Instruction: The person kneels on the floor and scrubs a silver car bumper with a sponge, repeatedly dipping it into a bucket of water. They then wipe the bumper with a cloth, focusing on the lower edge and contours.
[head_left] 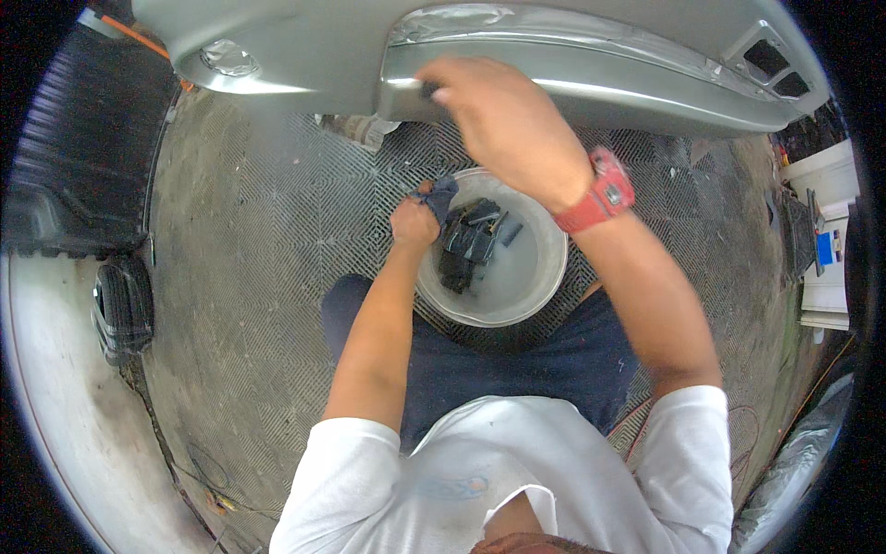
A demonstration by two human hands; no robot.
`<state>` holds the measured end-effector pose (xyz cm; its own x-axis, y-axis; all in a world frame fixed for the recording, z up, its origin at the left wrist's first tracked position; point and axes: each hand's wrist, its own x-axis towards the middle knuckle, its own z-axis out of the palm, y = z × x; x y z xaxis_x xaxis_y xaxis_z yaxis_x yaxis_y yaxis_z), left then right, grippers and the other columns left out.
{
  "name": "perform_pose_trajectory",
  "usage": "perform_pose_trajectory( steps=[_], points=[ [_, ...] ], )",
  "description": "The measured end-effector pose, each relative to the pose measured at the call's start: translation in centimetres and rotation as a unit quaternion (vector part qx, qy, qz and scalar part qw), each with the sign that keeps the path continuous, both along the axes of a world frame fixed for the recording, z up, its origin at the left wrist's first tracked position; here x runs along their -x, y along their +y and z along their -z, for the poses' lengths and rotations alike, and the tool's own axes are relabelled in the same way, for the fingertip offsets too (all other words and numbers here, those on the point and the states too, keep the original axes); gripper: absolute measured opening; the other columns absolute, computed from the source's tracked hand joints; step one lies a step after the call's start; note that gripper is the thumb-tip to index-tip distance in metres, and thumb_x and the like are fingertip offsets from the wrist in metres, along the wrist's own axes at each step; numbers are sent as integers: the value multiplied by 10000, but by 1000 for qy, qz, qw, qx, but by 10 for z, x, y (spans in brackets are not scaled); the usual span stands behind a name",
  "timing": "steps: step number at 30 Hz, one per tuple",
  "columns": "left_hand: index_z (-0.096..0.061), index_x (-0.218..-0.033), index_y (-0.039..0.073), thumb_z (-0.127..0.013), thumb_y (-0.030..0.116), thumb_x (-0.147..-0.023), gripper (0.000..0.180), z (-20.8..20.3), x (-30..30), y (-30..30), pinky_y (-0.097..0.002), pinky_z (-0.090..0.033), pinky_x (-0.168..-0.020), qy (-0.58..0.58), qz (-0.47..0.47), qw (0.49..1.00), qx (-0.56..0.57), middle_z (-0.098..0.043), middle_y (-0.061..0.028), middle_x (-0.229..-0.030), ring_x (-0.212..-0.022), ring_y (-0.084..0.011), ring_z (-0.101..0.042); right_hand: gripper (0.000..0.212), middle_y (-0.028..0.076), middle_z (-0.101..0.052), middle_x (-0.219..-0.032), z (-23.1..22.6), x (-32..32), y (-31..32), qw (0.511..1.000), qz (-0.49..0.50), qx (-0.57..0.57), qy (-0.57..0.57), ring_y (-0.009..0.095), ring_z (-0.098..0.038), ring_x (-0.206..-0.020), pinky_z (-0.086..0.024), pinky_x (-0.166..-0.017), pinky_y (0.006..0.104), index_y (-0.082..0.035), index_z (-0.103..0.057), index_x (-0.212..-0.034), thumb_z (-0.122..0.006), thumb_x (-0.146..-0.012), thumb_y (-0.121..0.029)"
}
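My left hand (pixel 415 222) is closed around a dark wet-looking cloth (pixel 443 196) at the left rim of a round white bucket (pixel 427 300). Cloudy water (pixel 521 268) fills the bucket, and several black pieces (pixel 475 235) lie in it, their kind unclear. Farther away, my right hand (pixel 508 120) is over the lower edge of a grey-green painted car body panel (pixel 572 78), possibly touching it. Its fingers are bent over a small dark thing (pixel 429 90), mostly hidden and slightly blurred. A red watch (pixel 604 196) is on the right wrist.
The bucket stands between my knees on a ridged grey floor (pixel 268 277). Beneath the panel lies a crumpled clear plastic piece (pixel 360 129). At left are a large black ribbed liner (pixel 88 138) and a black coiled bundle (pixel 123 309). White shelving (pixel 826 249) stands at right.
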<state>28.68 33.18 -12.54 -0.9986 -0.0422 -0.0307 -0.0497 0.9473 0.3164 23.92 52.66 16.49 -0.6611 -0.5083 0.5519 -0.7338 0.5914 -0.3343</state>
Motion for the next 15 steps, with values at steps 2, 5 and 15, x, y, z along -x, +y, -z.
perform_pose_trajectory(
  steps=[2, 5, 15],
  points=[
    [-733, -1390, 62, -709, 230, -915, 505, 11, -2, -8, -537, -615, -944, 9, 5, 1000, 24, -786, -234, -1165, -1055, -413, -778, 254, 122, -769, -1188, 5, -8, 5, 969, 43, 188, -154, 188, -719, -1064, -553, -980, 367, -37, -743, -1264, -680, -1023, -82],
    [-598, -1563, 107, -721, 254, -935, 656, 16, 2, -9, -543, -626, -896, 0, 16, 999, 31, -802, -211, -1109, -990, -413, -791, 215, 148, -775, -1166, 20, 5, 6, 945, 8, 291, -150, 142, -700, -980, -557, -938, 334, -23, -735, -1260, -680, -1070, -109],
    [-572, -1477, 145, -614, 361, -1071, 462, -14, -6, -2, -532, -618, -956, -28, -9, 999, 24, -787, -245, -1171, -1121, -438, -775, 340, 125, -739, -1291, 11, 15, -32, 989, 83, -28, 123, 307, -672, -1241, -570, -1048, 472, -27, -761, -1263, -786, -981, -214]
  ],
)
